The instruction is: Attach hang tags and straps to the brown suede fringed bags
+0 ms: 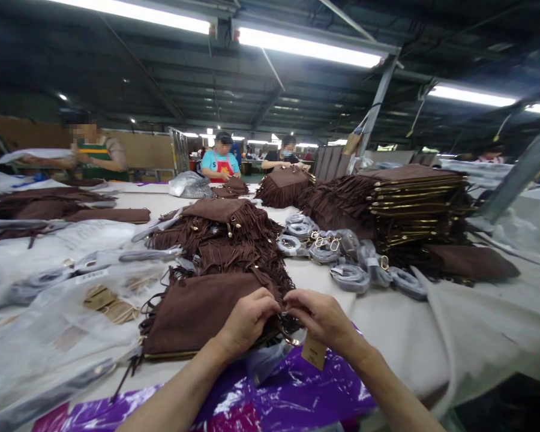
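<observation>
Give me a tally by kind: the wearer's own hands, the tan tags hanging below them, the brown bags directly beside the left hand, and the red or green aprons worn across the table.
Left hand and right hand: 2
Tan tag: 1
Brown bag: 1
Red apron and green apron: 2
Total: 6

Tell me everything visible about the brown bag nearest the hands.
The brown bag looks like soft suede, with a gold-coloured strip along its near edge and thin fringe spilling out at its left. It lies nearly flat, in front of a pile of fringed bags. The left hand overlaps its right end; whether it holds the bag is unclear.
</observation>
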Available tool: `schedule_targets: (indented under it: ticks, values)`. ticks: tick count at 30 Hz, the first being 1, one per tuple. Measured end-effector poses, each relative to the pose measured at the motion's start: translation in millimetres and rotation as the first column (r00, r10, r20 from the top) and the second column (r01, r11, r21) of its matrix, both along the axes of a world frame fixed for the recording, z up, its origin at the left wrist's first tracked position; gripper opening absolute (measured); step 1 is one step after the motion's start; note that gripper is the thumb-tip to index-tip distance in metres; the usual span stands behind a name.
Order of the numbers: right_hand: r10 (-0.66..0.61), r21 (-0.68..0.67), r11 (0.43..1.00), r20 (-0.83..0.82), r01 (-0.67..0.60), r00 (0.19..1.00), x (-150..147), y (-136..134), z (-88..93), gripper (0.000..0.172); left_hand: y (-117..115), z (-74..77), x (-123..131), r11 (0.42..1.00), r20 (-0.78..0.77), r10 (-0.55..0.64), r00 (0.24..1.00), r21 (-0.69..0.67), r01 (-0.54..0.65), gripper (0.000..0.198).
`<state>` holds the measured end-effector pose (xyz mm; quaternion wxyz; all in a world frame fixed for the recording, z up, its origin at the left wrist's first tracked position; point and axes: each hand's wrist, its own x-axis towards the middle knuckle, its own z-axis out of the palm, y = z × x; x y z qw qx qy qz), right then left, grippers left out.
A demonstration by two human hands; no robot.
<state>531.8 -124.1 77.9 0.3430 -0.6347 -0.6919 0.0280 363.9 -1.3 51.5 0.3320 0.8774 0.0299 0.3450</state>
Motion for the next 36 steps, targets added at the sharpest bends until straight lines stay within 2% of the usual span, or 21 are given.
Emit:
schedule_targets:
  ticks: [4,11,19,26,36]
  values:
    - [0.004,0.006,1.0,-0.047,-0.003,0.999,-0.8,3.1,-0.6,0.011,0.0,-0.6,0.3,1.0,0.002,0.007,1.0,0.0,-0.007,0.024]
    - [0.006,-0.011,1.0,-0.237,-0.008,0.972,0.0,1.4,0.3,0.005,1.6,-3.0,1.4,1.0,0.016,0.006,1.0,0.015,-0.006,0.024]
    - [-0.021,-0.008,1.0,-0.14,0.021,0.99,-1.8,4.6,-6.4,0.005,1.5,-3.1,1.3,1.0,0.01,0.018,1.0,0.013,-0.018,0.025]
    - [-0.092,0.029,0.994,-0.282,0.105,0.955,-2.4,4.6,-10.2,0.003,1.4,-3.4,1.9,1.0,0.015,0.018,1.0,0.006,-0.018,0.023]
    - [-0.026,-0.008,1.0,-0.31,0.024,0.951,-7.0,4.8,-16.4,0.001,2.9,-4.6,2.1,1.0,0.023,0.018,1.0,0.003,-0.018,0.021]
